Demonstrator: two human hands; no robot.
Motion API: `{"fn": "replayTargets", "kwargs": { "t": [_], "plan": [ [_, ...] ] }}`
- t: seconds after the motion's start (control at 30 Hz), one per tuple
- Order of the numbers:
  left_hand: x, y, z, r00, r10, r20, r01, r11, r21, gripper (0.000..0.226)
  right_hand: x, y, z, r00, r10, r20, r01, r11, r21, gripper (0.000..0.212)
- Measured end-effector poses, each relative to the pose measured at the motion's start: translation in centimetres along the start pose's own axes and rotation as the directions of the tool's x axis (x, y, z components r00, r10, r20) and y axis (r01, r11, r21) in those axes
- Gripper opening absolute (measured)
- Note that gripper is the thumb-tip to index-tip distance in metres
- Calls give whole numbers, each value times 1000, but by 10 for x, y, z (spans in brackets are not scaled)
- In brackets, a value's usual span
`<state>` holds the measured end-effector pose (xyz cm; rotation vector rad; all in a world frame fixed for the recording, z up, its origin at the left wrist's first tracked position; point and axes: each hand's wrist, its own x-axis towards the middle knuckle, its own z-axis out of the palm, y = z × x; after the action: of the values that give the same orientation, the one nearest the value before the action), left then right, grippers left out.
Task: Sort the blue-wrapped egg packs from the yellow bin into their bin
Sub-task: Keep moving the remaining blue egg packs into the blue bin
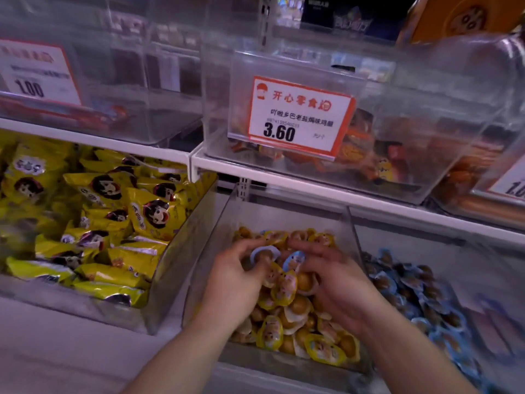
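Low in the centre of the frame, both hands work inside the clear bin of yellow-wrapped eggs [284, 305]. The left hand [237, 275] pinches one blue-wrapped egg pack [262, 253]; the right hand [333, 282] curls round another blue pack [295, 260]. Best to lift each by its stiff rim, since the glossy film looks slippery, then carry them rightward to the blue bin [420, 297] at lower right. The packs are small domed ovals.

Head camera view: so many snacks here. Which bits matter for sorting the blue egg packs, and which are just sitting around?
Part of the job:
- left hand, gripping a blue-wrapped pack
- right hand, beside another blue pack
- yellow egg bin
- blue pack bin

Just sitting around:
- yellow snack bags
- 3.60 price tag
- upper clear bins
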<state>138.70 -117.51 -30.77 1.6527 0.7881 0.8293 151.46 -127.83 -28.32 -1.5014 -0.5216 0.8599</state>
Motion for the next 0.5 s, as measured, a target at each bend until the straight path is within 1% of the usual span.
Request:
{"fn": "replayTargets", "kwargs": {
  "t": [0.03, 0.07, 0.1, 0.17, 0.2, 0.27, 0.33, 0.37, 0.4, 0.47, 0.5],
  "plan": [
    [1, 0, -3, 999, 51, 11, -52, 995, 83, 26, -2, 1, -2, 998, -55, -15, 52, 987, -154, 39],
    [1, 1, -6, 996, 83, 39, -87, 986, 142, 29, -3, 2, -3, 993, -119, -27, 106, 950, -294, 40],
    [1, 2, -10, 993, 93, 74, -105, 979, 176, 33, -4, 2, -4, 981, -190, -31, 163, 905, -393, 40],
    [0, 1, -16, 989, 95, 110, -116, 971, 208, 34, -6, 2, -6, 941, -337, -21, 283, 820, -497, 41],
    [-1, 1, -18, 989, 105, 107, -126, 968, 215, 33, -7, 2, -7, 918, -396, -15, 335, 794, -507, 41],
    [-4, 0, -18, 990, 120, 74, -133, 969, 207, 27, -10, 2, -8, 892, -451, 0, 400, 790, -465, 37],
    [-7, 0, -16, 995, 99, 24, -101, 987, 121, 18, -15, 5, -3, 882, -467, 62, 445, 785, -430, 34],
    [-8, 1, -14, 996, 90, 5, -90, 994, 65, 12, -19, 8, 3, 871, -479, 110, 477, 769, -425, 37],
    [-9, 4, -13, 996, 84, 4, -85, 996, 15, 12, -22, 11, 11, 857, -492, 154, 507, 750, -424, 41],
    [-11, 9, -11, 997, 46, 59, -41, 995, -87, 28, -26, 16, 26, 827, -514, 227, 558, 706, -436, 47],
    [-12, 11, -11, 995, -8, 97, 23, 988, -152, 33, -25, 19, 34, 818, -519, 249, 572, 688, -446, 49]
  ]
}}
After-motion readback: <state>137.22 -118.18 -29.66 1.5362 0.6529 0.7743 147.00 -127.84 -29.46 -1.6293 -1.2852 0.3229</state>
